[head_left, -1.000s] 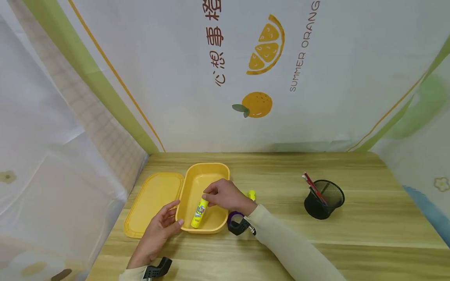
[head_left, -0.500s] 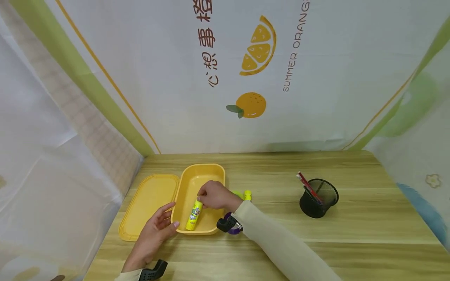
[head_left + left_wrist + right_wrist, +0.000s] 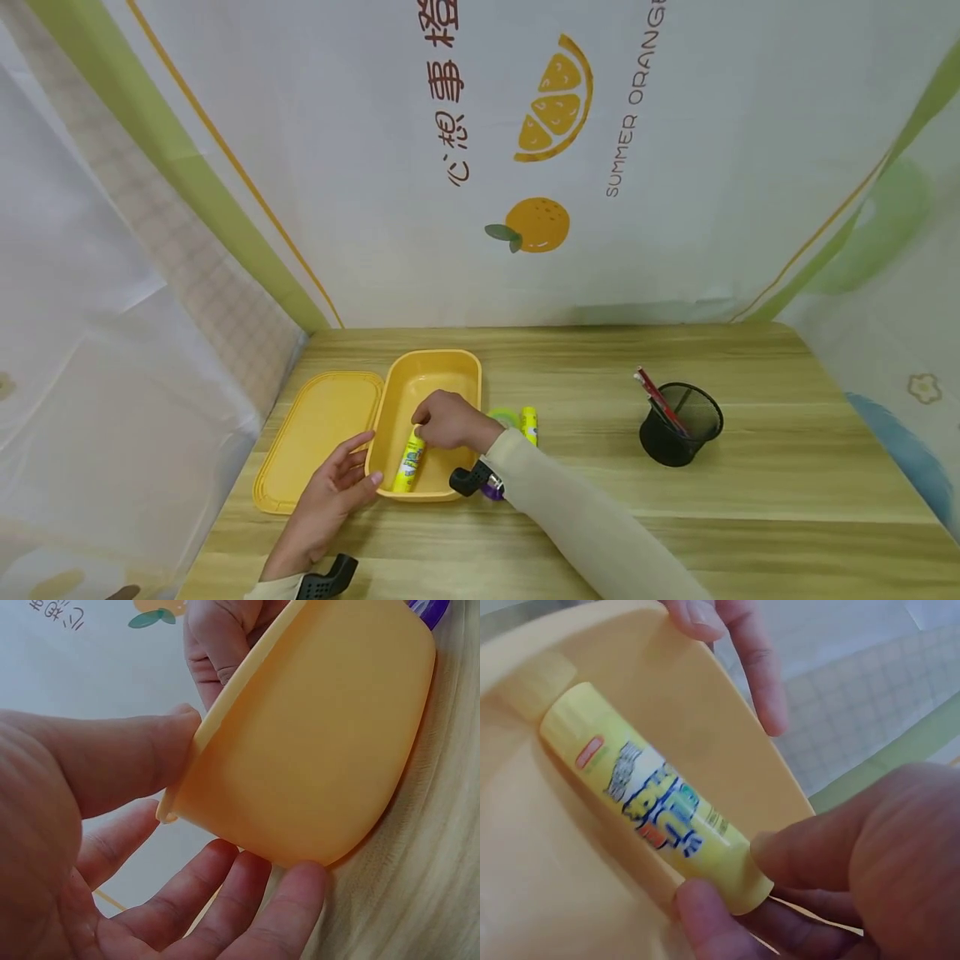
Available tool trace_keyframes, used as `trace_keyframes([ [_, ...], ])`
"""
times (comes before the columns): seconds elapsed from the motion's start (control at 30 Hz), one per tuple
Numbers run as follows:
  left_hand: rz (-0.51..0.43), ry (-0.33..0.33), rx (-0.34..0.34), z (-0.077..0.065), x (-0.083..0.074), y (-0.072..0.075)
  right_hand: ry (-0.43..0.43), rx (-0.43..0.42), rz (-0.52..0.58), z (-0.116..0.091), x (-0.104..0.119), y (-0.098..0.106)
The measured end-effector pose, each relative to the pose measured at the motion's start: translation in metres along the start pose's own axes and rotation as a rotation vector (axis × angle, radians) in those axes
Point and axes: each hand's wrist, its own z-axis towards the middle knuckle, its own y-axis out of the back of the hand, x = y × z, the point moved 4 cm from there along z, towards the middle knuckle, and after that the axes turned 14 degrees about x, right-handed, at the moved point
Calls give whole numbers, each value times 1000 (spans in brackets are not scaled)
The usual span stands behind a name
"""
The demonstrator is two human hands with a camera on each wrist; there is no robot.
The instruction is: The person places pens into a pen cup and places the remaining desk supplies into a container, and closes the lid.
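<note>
My right hand (image 3: 452,419) pinches one end of a yellow glue stick (image 3: 409,461) inside a yellow plastic box (image 3: 431,367). In the right wrist view, thumb and fingers hold the lower end of the glue stick (image 3: 656,795), which lies along the box's inner wall with its printed label showing. At the box's near left corner is my left hand (image 3: 330,497). The left wrist view shows its thumb (image 3: 142,754) on the rim of the box (image 3: 322,742) and the fingertips along the outer wall.
A flat yellow lid (image 3: 318,442) lies left of the box. To the right are a second glue stick (image 3: 529,425), a green round item (image 3: 505,415) and a purple ring (image 3: 492,492) partly behind my wrist. Farther right, a black mesh pen holder (image 3: 667,442) contains red pencils (image 3: 654,390).
My right hand has moved slightly left and lower into the box with the glue stick, toward the left wall. My left hand stays at the corner. More of the second glue stick shows.
</note>
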Motion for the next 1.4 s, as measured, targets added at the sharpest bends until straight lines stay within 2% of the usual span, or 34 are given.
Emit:
trace_keyframes([
  [0.3,-8,5,4,1,2,0,8,0,-35,0,-3,1],
  [0.53,-16,9,7,1,2,0,38,-21,44,3,-4,1],
  [0.7,-13,16,7,1,2,-1,78,-49,36,0,-4,1],
  [0.8,-14,20,3,2,2,-2,132,-80,38,-5,-1,5],
  [1.0,-18,13,8,3,0,-3,225,-136,118,-24,-1,18],
  [1.4,-9,21,4,0,2,-1,291,-211,247,-67,-23,37],
])
